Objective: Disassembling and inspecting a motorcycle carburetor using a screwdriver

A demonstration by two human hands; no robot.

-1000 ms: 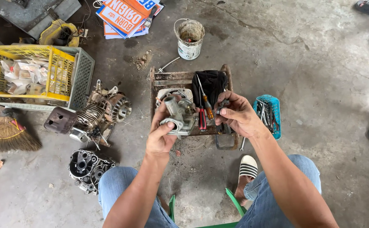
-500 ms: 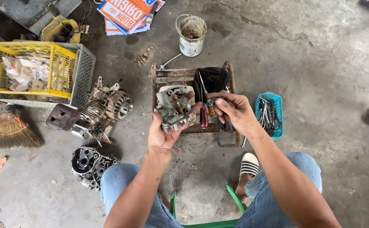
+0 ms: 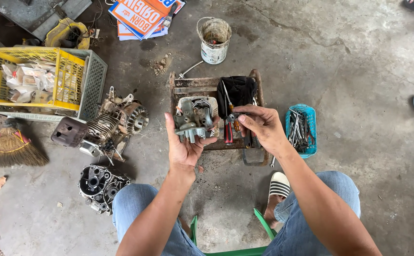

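Crates: two (image 3: 36, 78), yellow nested in grey (image 3: 95, 80), holding small boxes.
Engines: two on floor (image 3: 114, 121).
Left hand (image 3: 185, 147): grips one carburetor (image 3: 192, 121) above rusty tray (image 3: 192, 85).
Right hand (image 3: 263, 125): pinches small part (image 3: 231, 116).
Blue basket (image 3: 311, 114): wrenches.

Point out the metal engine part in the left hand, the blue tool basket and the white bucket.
Metal engine part (image 3: 193, 122), head view, on its grey cast body.
Blue tool basket (image 3: 312, 114), head view, on its right rim.
White bucket (image 3: 212, 53), head view, on its outer wall.
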